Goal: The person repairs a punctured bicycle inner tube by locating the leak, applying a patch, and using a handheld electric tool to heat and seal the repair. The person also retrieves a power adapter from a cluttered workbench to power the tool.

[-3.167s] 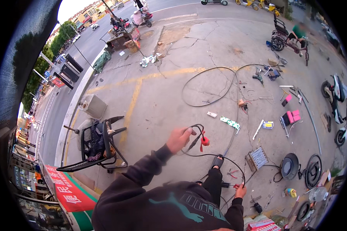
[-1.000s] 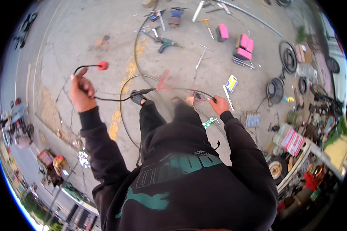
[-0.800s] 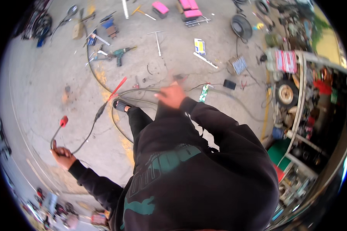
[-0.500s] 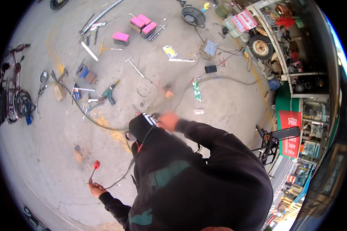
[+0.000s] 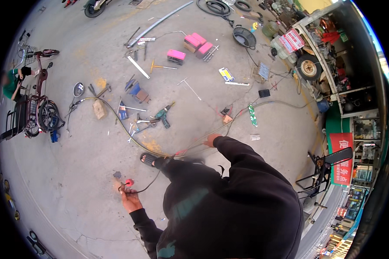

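Observation:
My left hand (image 5: 132,202) is closed on a thin dark cable (image 5: 151,184) with a red end piece (image 5: 129,182), held above the concrete at lower left. From there the cable curves toward my legs. My right hand (image 5: 211,140) reaches out past my right knee, beside thin lines that cross the floor; its fingers are small and partly hidden, so its grip is unclear. A long yellowish hose (image 5: 129,137) runs along the ground past my sandalled foot (image 5: 148,159). Ahead lies a green cordless drill (image 5: 162,115), with wrenches (image 5: 133,133) nearby.
Farther out are a wooden block (image 5: 100,109), pink-topped boxes (image 5: 176,56), a T-handle tool (image 5: 190,89) and a black basin (image 5: 244,37). A person in green (image 5: 13,84) is by a bicycle-like vehicle (image 5: 41,108) at left. Shelving and a wheel (image 5: 309,67) line the right.
My left hand has moved up and rightward with the red-ended cable. My right hand has left my thigh and reaches farther right. The view has shifted; my sandalled foot now shows.

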